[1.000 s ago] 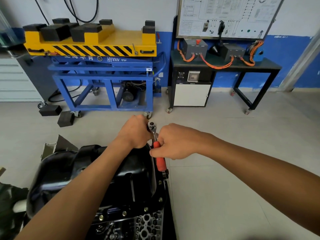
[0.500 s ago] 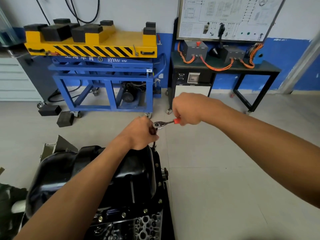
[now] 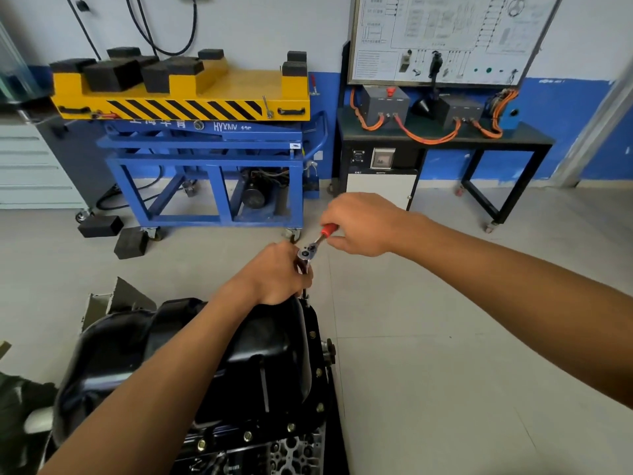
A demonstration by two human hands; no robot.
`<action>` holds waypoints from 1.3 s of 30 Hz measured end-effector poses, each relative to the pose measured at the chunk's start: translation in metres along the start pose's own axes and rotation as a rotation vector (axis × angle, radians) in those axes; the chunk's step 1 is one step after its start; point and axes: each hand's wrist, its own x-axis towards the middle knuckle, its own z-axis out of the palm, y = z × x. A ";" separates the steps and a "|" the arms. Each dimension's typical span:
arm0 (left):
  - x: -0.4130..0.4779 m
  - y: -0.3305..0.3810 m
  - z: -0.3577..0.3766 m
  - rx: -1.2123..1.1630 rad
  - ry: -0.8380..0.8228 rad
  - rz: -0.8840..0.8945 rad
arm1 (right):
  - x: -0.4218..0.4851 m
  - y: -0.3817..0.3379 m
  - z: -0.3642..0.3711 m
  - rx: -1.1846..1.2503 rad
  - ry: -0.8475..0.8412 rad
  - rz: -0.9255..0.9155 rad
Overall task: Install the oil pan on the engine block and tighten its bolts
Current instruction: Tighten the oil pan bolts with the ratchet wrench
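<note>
A glossy black oil pan (image 3: 164, 358) sits upside-up on the engine block (image 3: 260, 454) at the lower left. Several brass-coloured bolts (image 3: 319, 372) line its right flange. My left hand (image 3: 277, 274) is curled round the ratchet's extension bar, just under the ratchet head (image 3: 306, 252), at the pan's far right corner. My right hand (image 3: 359, 224) grips the ratchet's red handle (image 3: 328, 230), which points up and to the right. The socket and the bolt under it are hidden by my left hand.
A blue and yellow lift trolley (image 3: 205, 138) with black foam blocks stands behind the engine. To its right is a black bench (image 3: 442, 138) with boxes, orange cables and a wiring board. Two black blocks (image 3: 130, 242) lie on the tiled floor (image 3: 445, 337).
My right hand has swung the ratchet handle from pointing toward me, round to the right, and now farther up and away. My left hand has stayed on the extension bar.
</note>
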 end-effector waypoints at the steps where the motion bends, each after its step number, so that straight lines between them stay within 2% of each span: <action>1: 0.001 0.000 0.000 -0.024 -0.022 -0.010 | -0.008 0.003 -0.001 -0.007 -0.020 0.014; 4: 0.003 -0.002 -0.002 -0.107 -0.112 -0.040 | -0.037 0.002 -0.007 0.060 -0.091 0.037; 8: 0.004 -0.001 -0.003 -0.168 -0.270 -0.074 | -0.066 -0.033 -0.014 0.437 -0.347 0.024; 11: 0.005 0.004 -0.003 -0.066 -0.397 -0.056 | -0.068 -0.064 -0.009 0.365 -0.244 0.013; 17: 0.007 0.010 -0.003 0.164 -0.419 -0.029 | -0.058 -0.087 -0.003 0.508 -0.182 0.131; 21: 0.009 0.006 0.000 0.144 -0.400 -0.056 | -0.058 -0.076 -0.006 0.488 -0.230 0.184; 25: 0.009 0.005 0.002 -0.030 -0.540 -0.115 | -0.058 -0.050 -0.018 0.315 -0.307 0.193; 30: 0.012 0.008 0.000 0.005 -0.567 -0.183 | -0.035 -0.026 -0.011 0.044 -0.096 0.206; 39: 0.008 0.009 -0.001 -0.019 -0.535 -0.234 | -0.001 -0.020 0.005 0.157 0.073 0.051</action>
